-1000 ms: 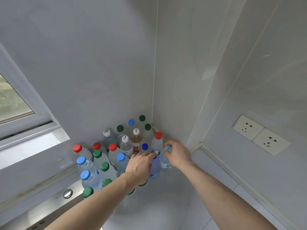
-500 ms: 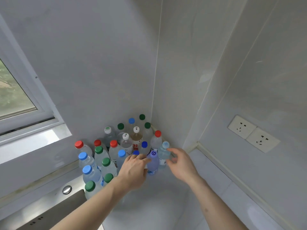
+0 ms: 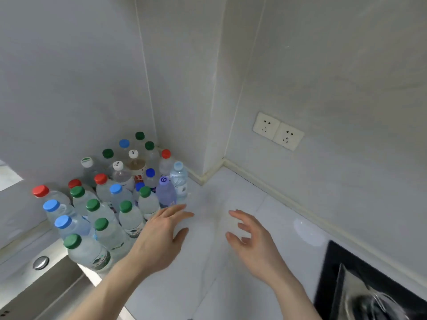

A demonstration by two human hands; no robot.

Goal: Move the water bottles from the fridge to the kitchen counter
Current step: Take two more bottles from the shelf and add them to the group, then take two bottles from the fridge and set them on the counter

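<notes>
Water bottles (image 3: 120, 204) — sink (image 3: 34, 289) beside

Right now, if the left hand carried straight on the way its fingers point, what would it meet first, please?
Probably nothing close: the left hand points up and right over bare counter, passing just right of the pale-blue-capped bottle. Beyond lies the wall corner; depth is unclear.

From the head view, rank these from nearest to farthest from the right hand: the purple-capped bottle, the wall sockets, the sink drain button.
1. purple-capped bottle, up and left of the right hand, at the cluster's front edge.
2. wall sockets, on the wall above it.
3. sink drain button, far left, past the left hand.
</notes>
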